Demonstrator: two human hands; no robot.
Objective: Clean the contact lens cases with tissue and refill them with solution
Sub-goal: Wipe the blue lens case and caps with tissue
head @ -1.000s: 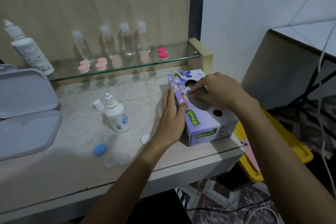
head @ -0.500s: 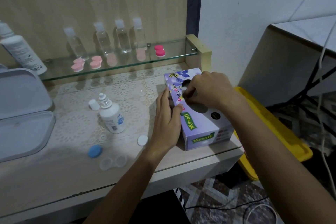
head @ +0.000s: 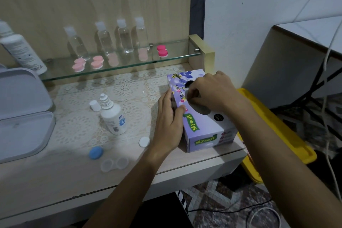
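A purple tissue box (head: 203, 127) stands at the table's right end. My left hand (head: 168, 122) presses flat against its left side, fingers straight, thumb on the top edge. My right hand (head: 209, 92) is over the oval slot on top, thumb and fingers curled and pinching at a tissue inside, which is mostly hidden. An open clear lens case (head: 114, 164) lies near the front edge, with a blue cap (head: 95, 152) and a white cap (head: 144, 141) beside it. The uncapped solution bottle (head: 112, 116) stands mid-table next to its small white cap (head: 95, 105).
A glass shelf (head: 177, 57) at the back carries several pink lens cases (head: 78, 65) and clear bottles (head: 125, 37). A large white bottle (head: 22, 50) and an open grey hinged box (head: 24, 114) sit at the left. A yellow bin (head: 277, 131) stands below on the right.
My right hand's fingers have curled deeper into the box's slot and pinched together. My left hand has stayed pressed to the box's side.
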